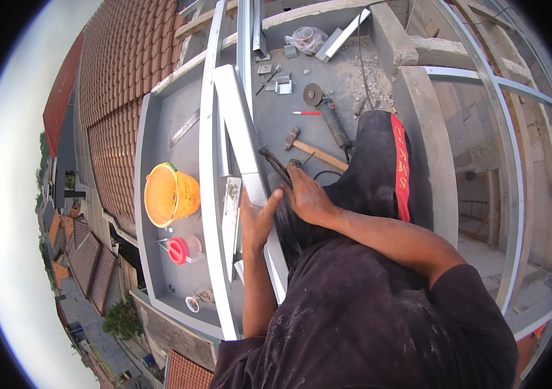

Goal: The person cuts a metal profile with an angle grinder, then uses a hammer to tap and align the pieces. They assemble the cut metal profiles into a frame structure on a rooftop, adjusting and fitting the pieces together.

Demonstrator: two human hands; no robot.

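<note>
Dark shirt (379, 305) beside metal beam (240, 129). I see left hand (258, 222) clasping the beam, right hand (311, 200) gripping dark tool (275, 163) near it.

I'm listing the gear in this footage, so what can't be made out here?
- Head view: part of the dark tool, covered by the right hand.
- Head view: what the clear plastic bag holds, obscured by its crumpled film.
- Head view: the contents of the small clear cup, too small to identify.
- Head view: the long metal rail's far end, cut off by the top edge.
</note>
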